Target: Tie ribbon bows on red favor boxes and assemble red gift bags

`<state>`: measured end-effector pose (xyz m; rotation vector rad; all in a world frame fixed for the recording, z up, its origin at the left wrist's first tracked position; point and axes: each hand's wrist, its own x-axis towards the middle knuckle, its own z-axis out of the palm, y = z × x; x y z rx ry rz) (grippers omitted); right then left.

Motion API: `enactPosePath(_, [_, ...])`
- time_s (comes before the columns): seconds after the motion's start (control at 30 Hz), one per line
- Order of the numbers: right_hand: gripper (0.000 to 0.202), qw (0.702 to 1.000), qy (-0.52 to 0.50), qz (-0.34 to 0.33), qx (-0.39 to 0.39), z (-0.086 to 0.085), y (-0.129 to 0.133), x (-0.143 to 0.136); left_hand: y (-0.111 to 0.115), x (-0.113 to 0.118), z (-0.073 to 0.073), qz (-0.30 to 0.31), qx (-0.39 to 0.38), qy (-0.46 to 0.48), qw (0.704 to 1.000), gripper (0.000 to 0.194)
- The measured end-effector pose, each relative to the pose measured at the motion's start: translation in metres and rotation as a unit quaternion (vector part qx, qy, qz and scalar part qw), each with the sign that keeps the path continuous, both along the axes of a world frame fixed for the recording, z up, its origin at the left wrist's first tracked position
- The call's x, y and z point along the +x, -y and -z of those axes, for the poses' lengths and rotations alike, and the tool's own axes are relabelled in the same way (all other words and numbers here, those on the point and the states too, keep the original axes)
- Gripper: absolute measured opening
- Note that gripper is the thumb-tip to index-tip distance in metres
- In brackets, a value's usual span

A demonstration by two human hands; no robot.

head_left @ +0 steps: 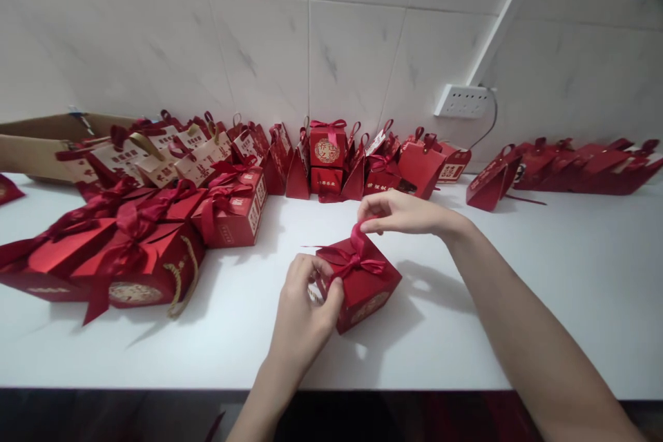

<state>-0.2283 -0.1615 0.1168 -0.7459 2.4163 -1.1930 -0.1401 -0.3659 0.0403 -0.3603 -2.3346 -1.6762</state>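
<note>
A red gift box (365, 297) sits on the white table in front of me, turned at an angle, with a gold design on its near side. Across its top lies a dark pink ribbon (357, 260) tied in a bow. My right hand (396, 213) pinches a raised part of that ribbon at the box's far edge. At the left side of the box, my left hand (311, 297) is closed, thumb and forefinger together on the ribbon near the bow. A bit of twisted gold cord shows beside its fingers.
Larger red boxes with bows (137, 255) stand at the left, one with a gold cord handle (181, 283). Several small red boxes (329, 145) line the tiled wall. A cardboard carton (31, 152) is at far left, a white power socket (463, 101) on the wall.
</note>
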Motion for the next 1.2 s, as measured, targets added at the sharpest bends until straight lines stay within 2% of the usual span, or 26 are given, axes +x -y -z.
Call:
enactPosePath(0.13, [0.011, 0.995, 0.008, -0.094, 0.037, -0.005, 0.025, -0.029, 0.002, 0.001, -0.003, 0.022, -0.024, 0.004, 0.999, 0.006])
enactPosePath(0.2, [0.011, 0.994, 0.012, -0.096, 0.058, 0.001, 0.035, -0.041, 0.003, 0.002, -0.005, 0.028, -0.032, 0.009, 0.999, 0.005])
enactPosePath(0.27, [0.011, 0.994, 0.010, -0.072, 0.078, 0.008, 0.038, -0.046, 0.003, 0.003, -0.007, 0.038, -0.030, 0.025, 0.999, 0.006])
enactPosePath(0.3, [0.011, 0.995, -0.007, -0.044, 0.087, 0.012, 0.036, -0.045, 0.003, 0.004, -0.008, 0.044, -0.026, 0.036, 0.998, 0.010])
enactPosePath(0.37, [0.014, 0.991, -0.086, 0.054, 0.088, 0.015, 0.029, -0.032, 0.002, 0.005, -0.009, 0.054, -0.017, 0.067, 0.996, 0.019])
enactPosePath(0.47, [0.019, 0.947, -0.211, 0.238, 0.051, 0.017, 0.012, 0.006, 0.000, 0.005, -0.008, 0.048, -0.016, 0.116, 0.992, 0.030])
enactPosePath(0.53, [0.034, 0.936, -0.195, 0.289, 0.049, 0.017, 0.004, 0.037, -0.001, 0.004, -0.007, 0.038, -0.027, 0.135, 0.990, 0.034])
enactPosePath(0.63, [0.056, 0.954, -0.074, 0.276, 0.089, 0.023, 0.005, 0.073, -0.003, 0.004, -0.006, 0.025, -0.030, 0.145, 0.989, 0.039])
enactPosePath(0.7, [0.060, 0.958, -0.035, 0.267, 0.098, 0.027, 0.012, 0.086, -0.003, 0.005, -0.007, 0.008, -0.033, 0.156, 0.987, 0.041])
enactPosePath(0.77, [0.056, 0.957, -0.037, 0.275, 0.083, 0.030, 0.019, 0.091, -0.003, 0.007, -0.008, -0.010, -0.056, 0.177, 0.983, 0.042])
enactPosePath(0.9, [0.040, 0.957, -0.021, 0.283, 0.050, 0.033, 0.025, 0.085, -0.002, 0.009, -0.009, -0.005, -0.092, 0.212, 0.973, 0.043])
enactPosePath(1.0, [0.034, 0.963, 0.024, 0.269, 0.001, 0.035, 0.018, 0.078, 0.000, 0.007, -0.007, 0.018, -0.040, 0.200, 0.979, 0.038])
enactPosePath(1.1, [0.037, 0.967, 0.065, 0.241, -0.048, 0.038, 0.009, 0.069, 0.003, 0.004, -0.005, 0.044, 0.022, 0.177, 0.983, 0.035])
enactPosePath(1.2, [0.037, 0.971, 0.078, 0.213, -0.080, 0.039, 0.003, 0.060, 0.006, 0.001, -0.003, 0.075, 0.051, 0.170, 0.981, 0.035])
